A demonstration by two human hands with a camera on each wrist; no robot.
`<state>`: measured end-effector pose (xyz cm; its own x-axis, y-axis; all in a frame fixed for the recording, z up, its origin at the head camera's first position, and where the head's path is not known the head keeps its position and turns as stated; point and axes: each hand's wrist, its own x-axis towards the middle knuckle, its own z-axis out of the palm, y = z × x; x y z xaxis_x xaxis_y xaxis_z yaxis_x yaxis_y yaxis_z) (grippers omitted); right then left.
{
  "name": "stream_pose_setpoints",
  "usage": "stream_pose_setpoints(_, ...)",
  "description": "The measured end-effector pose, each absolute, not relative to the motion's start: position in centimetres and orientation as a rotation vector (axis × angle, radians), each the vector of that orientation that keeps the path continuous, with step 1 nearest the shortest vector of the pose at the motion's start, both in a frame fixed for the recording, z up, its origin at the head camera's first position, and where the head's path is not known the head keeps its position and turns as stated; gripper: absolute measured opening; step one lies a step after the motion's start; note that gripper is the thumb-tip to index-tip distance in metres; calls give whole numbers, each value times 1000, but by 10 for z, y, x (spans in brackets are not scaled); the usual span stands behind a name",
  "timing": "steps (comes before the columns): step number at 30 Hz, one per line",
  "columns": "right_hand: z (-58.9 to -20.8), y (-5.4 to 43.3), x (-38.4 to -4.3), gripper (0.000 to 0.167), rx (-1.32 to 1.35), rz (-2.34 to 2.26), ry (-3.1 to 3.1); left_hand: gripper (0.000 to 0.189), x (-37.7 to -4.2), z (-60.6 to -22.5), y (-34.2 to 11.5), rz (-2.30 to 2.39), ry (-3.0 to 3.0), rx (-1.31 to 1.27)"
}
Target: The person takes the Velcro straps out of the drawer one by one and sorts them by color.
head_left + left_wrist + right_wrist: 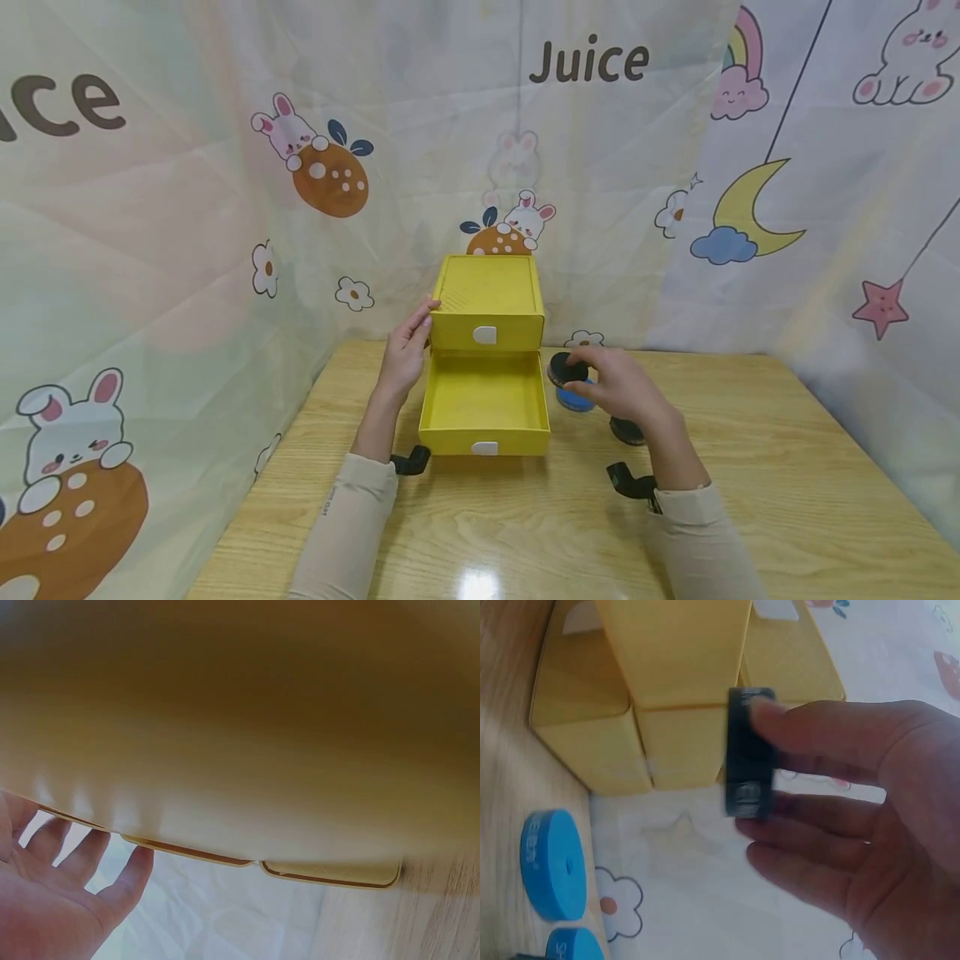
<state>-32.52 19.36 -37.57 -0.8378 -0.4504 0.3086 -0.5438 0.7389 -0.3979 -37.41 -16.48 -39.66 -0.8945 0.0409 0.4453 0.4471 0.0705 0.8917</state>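
A yellow drawer cabinet (491, 283) stands on the table, with a drawer (483, 442) below its top one pulled far out and nothing inside. My left hand (401, 358) rests against the cabinet's left side, its fingertips (141, 859) touching an edge there. To the right of the cabinet, my right hand (626, 387) pinches a thick black disc (742, 765) between thumb and fingers. Raised white lettering shows on the disc's rim. Below it in the head view lies a blue disc (575, 400). Another black disc (626, 431) lies partly hidden beneath the right wrist.
In the right wrist view a second blue disc (574, 945) is beside the first, cut off by the frame. White tabs (484, 335) mark the drawer fronts. A printed cloth (405, 167) hangs behind and left of the wooden table (750, 500).
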Motion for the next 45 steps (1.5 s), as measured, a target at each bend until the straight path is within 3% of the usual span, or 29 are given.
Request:
stream_pose_setpoints(12, -386, 206, -336, 27, 794, 490, -2913, 39, -373, -396, -164, -1893, -2060, -485)
stream_pose_setpoints(45, -421, 222, -353, 23, 765, 606, -3085, 39, -373, -396, -164, -1906, -2066, -462)
